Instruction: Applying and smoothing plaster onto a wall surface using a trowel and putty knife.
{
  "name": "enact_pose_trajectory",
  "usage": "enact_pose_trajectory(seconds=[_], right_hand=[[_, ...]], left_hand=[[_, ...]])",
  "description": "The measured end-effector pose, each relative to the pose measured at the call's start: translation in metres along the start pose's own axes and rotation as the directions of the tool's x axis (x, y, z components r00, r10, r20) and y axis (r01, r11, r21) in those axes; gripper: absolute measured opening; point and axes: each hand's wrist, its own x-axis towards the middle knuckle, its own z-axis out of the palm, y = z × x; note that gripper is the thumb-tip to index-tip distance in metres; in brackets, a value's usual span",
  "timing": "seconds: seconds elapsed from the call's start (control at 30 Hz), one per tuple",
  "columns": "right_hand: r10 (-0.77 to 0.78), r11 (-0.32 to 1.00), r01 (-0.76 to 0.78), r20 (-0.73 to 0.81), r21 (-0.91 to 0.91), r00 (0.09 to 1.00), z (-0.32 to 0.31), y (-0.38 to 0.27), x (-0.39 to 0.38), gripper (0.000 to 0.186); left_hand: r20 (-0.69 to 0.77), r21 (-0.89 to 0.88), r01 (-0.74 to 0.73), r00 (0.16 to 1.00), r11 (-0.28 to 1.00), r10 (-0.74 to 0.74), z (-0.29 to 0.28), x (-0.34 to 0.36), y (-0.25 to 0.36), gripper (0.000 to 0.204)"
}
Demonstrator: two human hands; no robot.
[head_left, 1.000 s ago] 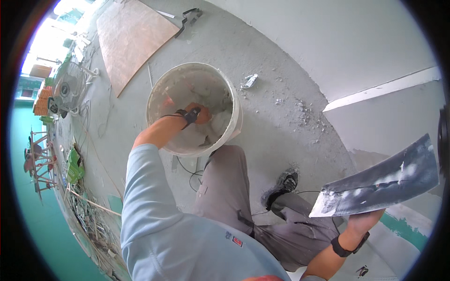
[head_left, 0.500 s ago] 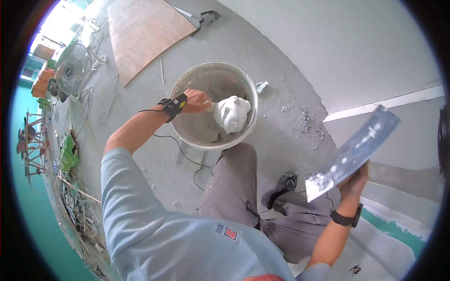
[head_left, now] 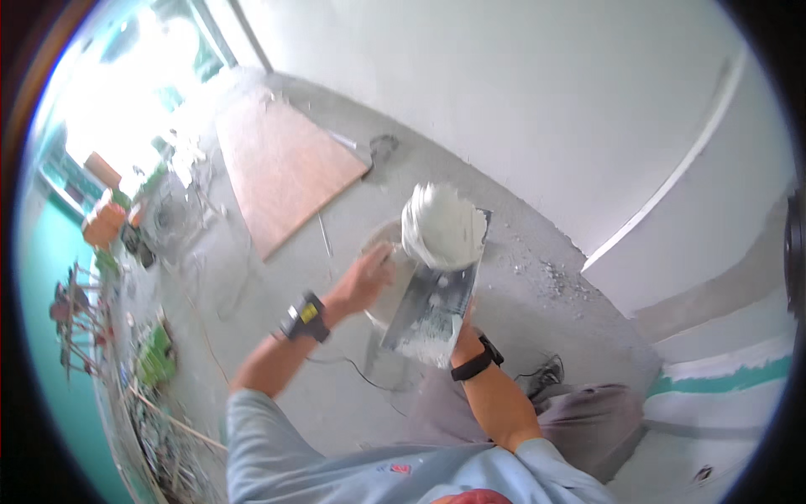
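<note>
In my right hand [head_left: 464, 334] is a long rectangular steel trowel [head_left: 434, 294], held from below and tilted, its near end smeared with white putty. A large ridged lump of wet putty [head_left: 441, 228] sits at the trowel's far end. Just left of it, my left hand [head_left: 364, 280] is closed on what looks like a putty knife; its blade is hidden by the putty, and the hand is slightly blurred. Below both hands stands the pale round bucket [head_left: 379, 312], mostly covered by the trowel and putty.
A plywood sheet [head_left: 285, 172] lies on the grey floor beyond the bucket. Along the left side are a green bag [head_left: 156, 357], a heap of debris [head_left: 172, 437] and a wooden stand [head_left: 80, 323]. A cable [head_left: 357, 366] runs beside the bucket. The wall [head_left: 537, 109] rises at right.
My left hand has lifted the putty lump out of the bucket. My right hand has brought the trowel from the far right to the bucket, under the lump. The view has shifted.
</note>
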Motion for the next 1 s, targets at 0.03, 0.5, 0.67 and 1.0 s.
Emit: enact_pose_trajectory(seconds=[0.03, 0.5, 0.67, 1.0], right_hand=[[0.022, 0.999, -0.024, 0.056, 0.024, 0.998, 0.011, 0.005, 0.006, 0.04], [-0.128, 0.984, 0.158, 0.279, -0.085, 0.952, 0.11, -0.056, -0.025, 0.042], [-0.123, 0.975, 0.166, 0.262, -0.148, 0.957, 0.113, -0.079, -0.043, 0.043], [-0.004, 0.994, 0.029, 0.228, -0.103, 0.974, 0.089, -0.054, -0.057, 0.043]], left_hand=[[0.015, 0.03, -0.03, 0.999, 0.999, 0.03, 0.002, -0.002, 0.006, 0.042], [-0.039, 0.426, -0.688, 0.635, 0.588, 0.772, 0.032, 0.019, 0.061, 0.053], [-0.06, 0.542, -0.564, 0.713, 0.623, 0.698, 0.026, 0.021, 0.061, 0.042], [0.132, -0.565, 0.089, 0.991, 0.82, -0.016, 0.025, 0.037, 0.078, 0.036]])
